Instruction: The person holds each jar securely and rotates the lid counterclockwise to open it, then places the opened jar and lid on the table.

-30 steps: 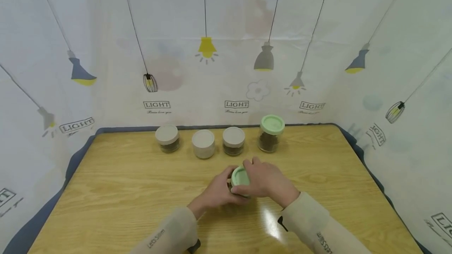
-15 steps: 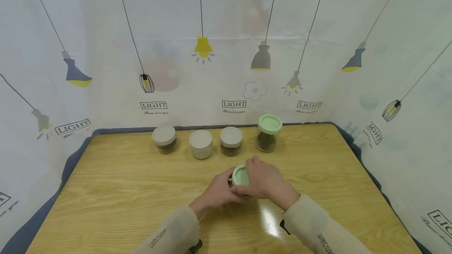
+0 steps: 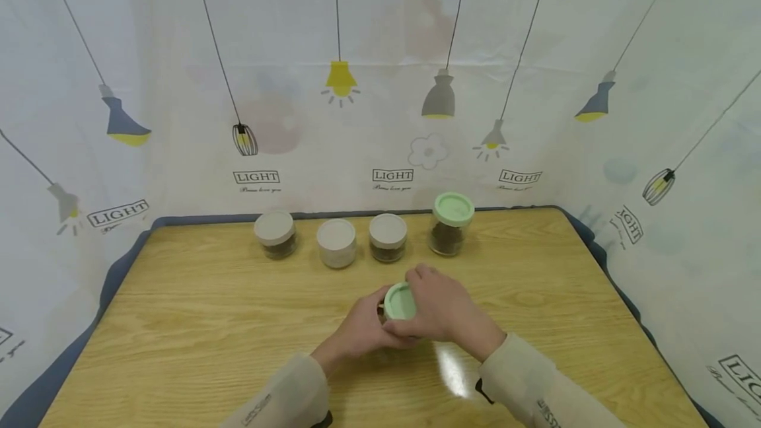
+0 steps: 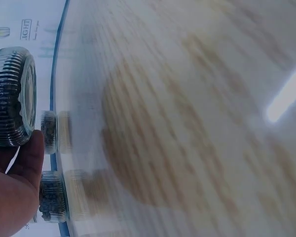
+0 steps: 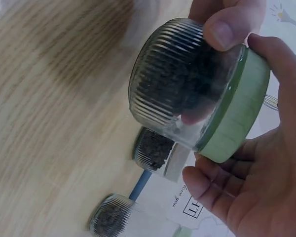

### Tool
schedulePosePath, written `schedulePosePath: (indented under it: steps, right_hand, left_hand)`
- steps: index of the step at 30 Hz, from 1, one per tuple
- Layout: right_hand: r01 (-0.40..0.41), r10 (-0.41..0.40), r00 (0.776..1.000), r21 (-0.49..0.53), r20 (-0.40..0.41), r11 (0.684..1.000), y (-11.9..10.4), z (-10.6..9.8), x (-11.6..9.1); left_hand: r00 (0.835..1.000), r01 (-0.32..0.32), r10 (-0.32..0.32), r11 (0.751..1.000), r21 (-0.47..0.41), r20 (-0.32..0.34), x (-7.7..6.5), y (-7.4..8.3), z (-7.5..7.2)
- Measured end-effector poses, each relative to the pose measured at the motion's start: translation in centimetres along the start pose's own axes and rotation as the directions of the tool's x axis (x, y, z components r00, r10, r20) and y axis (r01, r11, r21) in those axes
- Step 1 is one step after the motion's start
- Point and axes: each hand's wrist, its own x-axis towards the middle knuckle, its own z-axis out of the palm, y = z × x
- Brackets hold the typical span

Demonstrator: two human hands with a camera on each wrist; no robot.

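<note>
A ribbed glass jar (image 5: 172, 79) with dark, crumbly contents is held up off the wooden table in front of me, its light green lid (image 3: 399, 302) on top. My left hand (image 3: 364, 327) grips the glass body from the left; in the right wrist view its thumb presses the glass near the lid. From the other side, my right hand (image 3: 440, 306) holds the lid's rim between thumb and fingers, covering part of it in the head view. The left wrist view catches the base of the jar (image 4: 10, 96) and part of my left hand (image 4: 15, 197).
Along the table's back edge stand a white-lidded jar (image 3: 276, 236) with dark contents, a jar with white contents (image 3: 337, 246), another dark-filled white-lidded jar (image 3: 388, 240) and a taller green-lidded jar (image 3: 450, 226). A printed cloth (image 3: 333, 144) hangs behind the wooden table (image 3: 208, 322).
The held jar and both hands have shifted slightly left and toward me. My right hand's fingers have changed position a little on the lid. The head view has shifted slightly.
</note>
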Motion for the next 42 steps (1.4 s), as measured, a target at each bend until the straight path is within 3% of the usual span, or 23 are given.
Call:
schedulePosePath:
  steps: [12,22,27,33,36,42]
  right_hand:
    - [0.099,-0.099,0.995,0.013,0.001,0.995,0.6,0.7,-0.1]
    - [0.163,-0.164,0.985,0.024,0.051,0.986,1.1,0.5,0.1]
    - [0.215,-0.22,0.972,0.076,0.077,0.974,1.4,0.1,0.2]
    - [0.281,-0.299,0.946,0.142,0.128,0.949,1.7,-0.4,0.2]
    - [0.258,-0.278,0.95,0.143,0.144,0.955,1.6,-0.8,0.0]
    - [0.093,-0.1,0.983,0.055,0.152,0.994,0.5,-1.3,-0.5]
  left_hand:
    - [1.0,0.024,-0.024,0.998,0.05,0.014,-0.4,-0.3,-0.3]
    - [0.999,-0.007,0.005,0.997,0.073,0.041,-0.7,-0.4,-0.7]
    - [0.997,-0.028,0.026,0.999,0.031,0.078,-0.7,-0.5,-1.0]
    - [0.992,-0.021,0.015,0.998,0.051,0.126,-0.9,-0.7,-1.1]
    - [0.993,-0.027,0.021,0.998,0.048,0.115,-0.9,-0.7,-1.1]
    - [0.998,-0.019,0.016,0.999,0.042,0.068,-0.8,-0.8,-0.8]
